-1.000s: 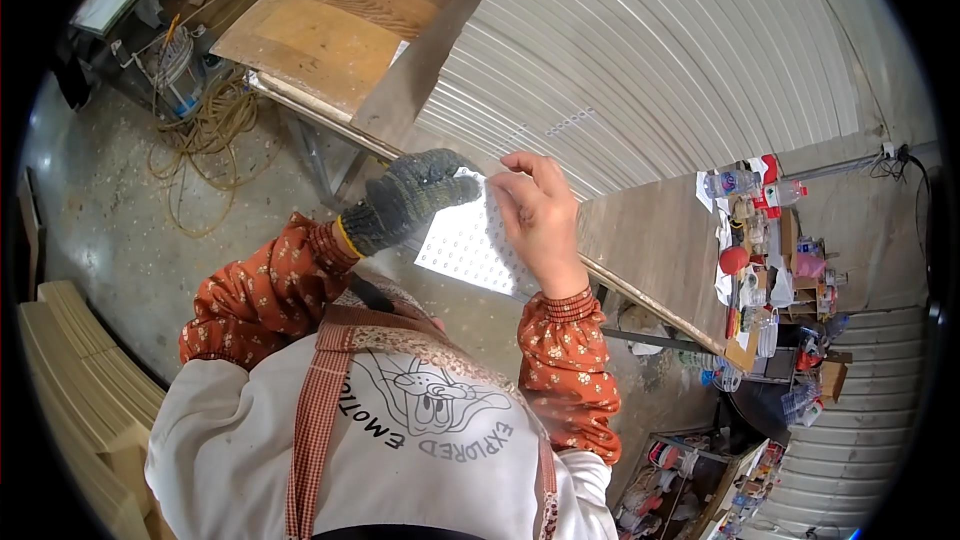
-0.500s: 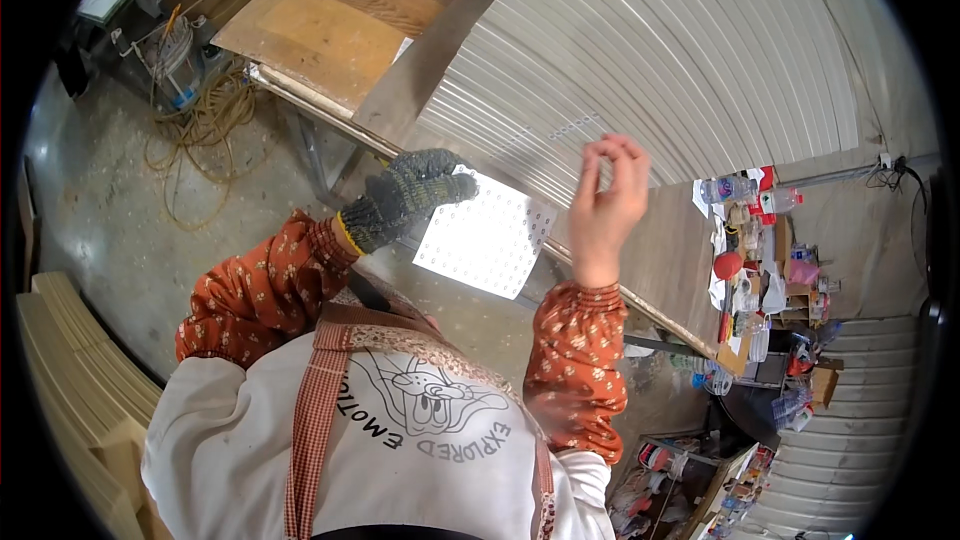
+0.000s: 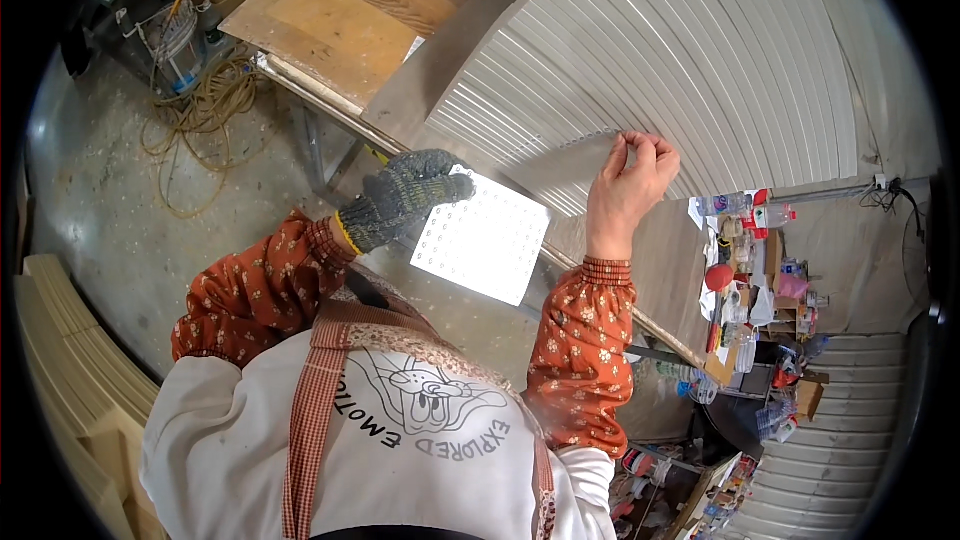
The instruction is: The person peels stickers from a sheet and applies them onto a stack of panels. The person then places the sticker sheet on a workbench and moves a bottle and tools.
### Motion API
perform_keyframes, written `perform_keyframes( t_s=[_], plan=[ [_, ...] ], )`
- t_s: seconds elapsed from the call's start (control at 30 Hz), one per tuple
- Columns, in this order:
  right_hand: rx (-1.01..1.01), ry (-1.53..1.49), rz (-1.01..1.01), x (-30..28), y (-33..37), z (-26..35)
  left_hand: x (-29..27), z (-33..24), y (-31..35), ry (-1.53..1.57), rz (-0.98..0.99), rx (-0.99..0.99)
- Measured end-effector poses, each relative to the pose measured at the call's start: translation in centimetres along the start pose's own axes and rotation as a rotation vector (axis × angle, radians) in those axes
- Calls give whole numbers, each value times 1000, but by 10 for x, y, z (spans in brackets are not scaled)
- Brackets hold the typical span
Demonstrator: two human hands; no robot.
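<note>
My left hand [image 3: 405,198], in a dark grey knitted glove with a yellow cuff, grips a white sheet of small round stickers [image 3: 482,245] by its upper left corner. The sheet hangs over the table's near edge, with marks in rows across it. My right hand [image 3: 638,175] is bare, its thumb and fingertips pinched together at the pale grey strips [image 3: 690,60]. Whatever lies between those fingertips is too small to make out. These long strips lie side by side on the table, and a row of small marks [image 3: 590,138] crosses them just left of my right fingertips.
A brown wooden board [image 3: 370,15] lies on the table's far left. Bottles and clutter [image 3: 740,250] crowd its right end. A coiled yellowish hose [image 3: 215,100] rests on the floor at left, and stacked beige boards [image 3: 75,360] stand at lower left.
My right hand has moved slightly right and come down to the strips, its fingers closing into a pinch. My left hand still holds the sticker sheet in nearly the same place.
</note>
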State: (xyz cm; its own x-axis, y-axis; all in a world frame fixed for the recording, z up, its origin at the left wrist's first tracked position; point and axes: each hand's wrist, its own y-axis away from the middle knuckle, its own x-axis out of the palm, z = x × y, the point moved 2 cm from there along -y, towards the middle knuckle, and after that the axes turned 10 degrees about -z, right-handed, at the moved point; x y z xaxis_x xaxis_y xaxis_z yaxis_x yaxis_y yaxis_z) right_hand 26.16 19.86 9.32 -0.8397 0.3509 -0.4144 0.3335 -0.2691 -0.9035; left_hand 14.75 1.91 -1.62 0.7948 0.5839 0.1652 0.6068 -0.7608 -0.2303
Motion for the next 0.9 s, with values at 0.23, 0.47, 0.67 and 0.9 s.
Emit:
perform_keyframes(
  t_s=[0.23,0.47,0.67,0.9],
  plan=[
    [-35,56,-16,1,-1,1,0,0,-1,46,-19,-114],
    [-59,91,-35,1,-1,2,0,2,-1,66,-9,-72],
    [-72,113,-46,1,-1,2,-2,14,-2,52,8,-20],
    [-109,91,-98,2,-1,2,-1,7,-4,106,17,-117]
  ],
)
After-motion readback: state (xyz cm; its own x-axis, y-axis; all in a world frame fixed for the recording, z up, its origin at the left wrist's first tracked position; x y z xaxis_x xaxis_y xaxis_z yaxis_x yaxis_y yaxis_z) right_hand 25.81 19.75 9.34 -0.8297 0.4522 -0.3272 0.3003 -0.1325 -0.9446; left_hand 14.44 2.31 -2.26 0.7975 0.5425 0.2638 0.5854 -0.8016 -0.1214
